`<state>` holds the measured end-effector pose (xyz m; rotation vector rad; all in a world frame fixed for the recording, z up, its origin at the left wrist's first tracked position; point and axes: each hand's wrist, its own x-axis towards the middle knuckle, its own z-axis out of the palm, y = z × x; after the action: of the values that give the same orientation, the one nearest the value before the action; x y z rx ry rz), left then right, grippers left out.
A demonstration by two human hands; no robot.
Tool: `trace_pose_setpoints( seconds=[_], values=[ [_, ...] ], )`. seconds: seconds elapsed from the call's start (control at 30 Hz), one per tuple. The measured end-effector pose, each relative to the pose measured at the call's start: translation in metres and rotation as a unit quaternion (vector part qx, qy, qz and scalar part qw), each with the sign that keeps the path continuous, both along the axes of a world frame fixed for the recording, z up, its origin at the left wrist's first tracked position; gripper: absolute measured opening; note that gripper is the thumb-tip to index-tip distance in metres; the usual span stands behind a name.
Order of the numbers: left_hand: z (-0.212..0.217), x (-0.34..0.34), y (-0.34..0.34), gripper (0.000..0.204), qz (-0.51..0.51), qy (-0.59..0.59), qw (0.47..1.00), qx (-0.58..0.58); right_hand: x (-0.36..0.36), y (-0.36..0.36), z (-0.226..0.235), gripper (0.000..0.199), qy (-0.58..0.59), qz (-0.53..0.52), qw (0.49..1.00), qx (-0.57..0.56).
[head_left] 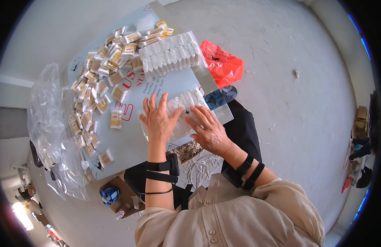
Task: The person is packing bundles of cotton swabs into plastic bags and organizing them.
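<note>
My left hand point(159, 118) lies with fingers spread over the left end of a clear plastic bag of white-tipped cotton swab packs point(189, 99). On the bag's near right side rests my right hand point(212, 132), its fingers stretched out and touching the plastic. Both thumbs point toward each other above the bag, with a small dark spot between the hands. The palms hide much of the bag. Left of my left hand, a single small pack of cotton swabs point(116, 118) with a yellow label lies on the light blue printed board point(137, 144).
A larger filled clear bag of swab packs point(170, 54) stands beyond my hands, beside a heap of small packs point(89, 90). A red plastic bag point(223, 68) lies off the right edge. Clear plastic point(48, 111) hangs at left. Below are an open cardboard box point(135, 206) and scattered swabs point(202, 168).
</note>
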<state>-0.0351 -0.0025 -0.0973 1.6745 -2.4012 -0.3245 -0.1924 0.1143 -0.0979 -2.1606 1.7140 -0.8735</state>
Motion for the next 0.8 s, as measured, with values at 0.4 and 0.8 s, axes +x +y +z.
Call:
trace_pose_setpoints(
  seconds=[0.4,0.8],
  values=[
    [-0.01,0.006,-0.001,0.07,0.011,0.047,0.998,-0.044,0.0,0.013,-0.006,0.068,-0.033,0.032,0.999,0.027],
    [-0.001,0.043,0.037,0.069,0.003,0.188,0.977,-0.101,-0.025,-0.03,-0.042,0.076,-0.444,-0.239,0.855,0.122]
  ],
)
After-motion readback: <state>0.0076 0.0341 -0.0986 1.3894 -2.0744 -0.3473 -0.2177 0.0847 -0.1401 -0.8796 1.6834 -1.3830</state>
